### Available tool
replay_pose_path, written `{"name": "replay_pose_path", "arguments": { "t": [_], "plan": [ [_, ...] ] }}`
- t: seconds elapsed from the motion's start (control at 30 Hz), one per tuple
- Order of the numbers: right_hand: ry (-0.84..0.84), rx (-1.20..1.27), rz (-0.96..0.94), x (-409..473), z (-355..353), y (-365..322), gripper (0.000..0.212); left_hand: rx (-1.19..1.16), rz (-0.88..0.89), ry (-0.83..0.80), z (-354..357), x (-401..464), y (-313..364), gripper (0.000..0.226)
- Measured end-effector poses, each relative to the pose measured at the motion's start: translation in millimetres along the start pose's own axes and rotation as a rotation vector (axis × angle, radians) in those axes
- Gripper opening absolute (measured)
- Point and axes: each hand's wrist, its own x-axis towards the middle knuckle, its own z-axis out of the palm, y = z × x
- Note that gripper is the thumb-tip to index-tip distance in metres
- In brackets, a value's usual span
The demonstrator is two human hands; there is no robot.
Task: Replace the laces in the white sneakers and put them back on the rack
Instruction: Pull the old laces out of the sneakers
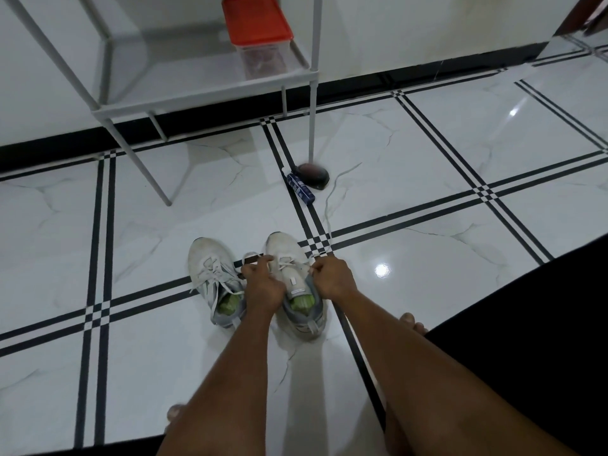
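Note:
Two white sneakers with green insoles stand side by side on the tiled floor, toes pointing away from me. The left sneaker (210,271) is laced, its ends lying loose. Over the right sneaker (289,258) my left hand (261,284) pinches a white lace at the left eyelets. My right hand (332,278) pinches the lace at the right eyelets. A long loose lace (329,205) trails from my right hand across the floor toward the rack. The white metal rack (204,97) stands against the wall ahead.
A clear box with a red lid (256,24) sits on the rack's low shelf. A blue tube (300,189) and a dark round object (312,174) lie on the floor by the rack's right leg. My bare toes (413,324) show at right.

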Motion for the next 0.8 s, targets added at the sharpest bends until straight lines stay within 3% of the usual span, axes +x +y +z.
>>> {"name": "replay_pose_path", "arguments": {
  "t": [0.07, 0.13, 0.27, 0.33, 0.4, 0.47, 0.53, 0.6, 0.7, 0.77, 0.8],
  "plan": [
    [0.01, -0.002, -0.014, -1.0, 3.1, 1.1, 0.015, 0.218, 0.125, -0.104, 3.5, -3.1, 6.4, 0.063],
    [0.028, -0.004, -0.03, -0.5, 4.6, 1.9, 0.014, 0.416, 0.26, -0.091, 8.7, -4.1, 13.7, 0.05],
    [0.061, -0.031, -0.031, 0.2, 6.3, 4.0, 0.016, 0.473, 0.355, -0.001, 12.6, 3.8, 15.1, 0.027],
    [0.067, -0.034, -0.014, 0.0, 7.0, 4.6, 0.02, 0.282, 0.216, 0.067, 11.4, 10.5, 18.4, 0.021],
    [0.059, -0.044, -0.016, 0.9, 7.4, 4.1, 0.024, -0.058, -0.1, 0.228, 6.4, 14.7, 26.8, 0.026],
    [0.055, -0.059, -0.03, 0.6, 6.5, 2.2, 0.024, -0.099, -0.221, 0.341, -3.0, 14.3, 31.6, 0.028],
    [0.055, -0.071, -0.052, -0.9, 6.0, 1.2, 0.021, 0.225, 0.116, 0.29, -8.0, 11.1, 28.0, 0.026],
    [0.051, -0.075, -0.064, -2.6, 5.9, 0.9, 0.021, 0.498, 0.398, 0.121, -8.4, 14.3, 21.3, 0.027],
    [0.066, -0.079, -0.07, -4.4, 5.6, 1.0, 0.02, 0.703, 0.43, 0.045, 4.1, 18.2, 18.4, 0.027],
    [0.077, -0.1, -0.077, -5.1, 6.4, 1.2, 0.021, 0.661, 0.372, 0.149, 9.4, 12.7, 26.2, 0.025],
    [0.077, -0.104, -0.072, -5.4, 6.3, 1.1, 0.022, 0.527, 0.258, 0.268, 6.2, 10.5, 33.0, 0.026]
  ]
}}
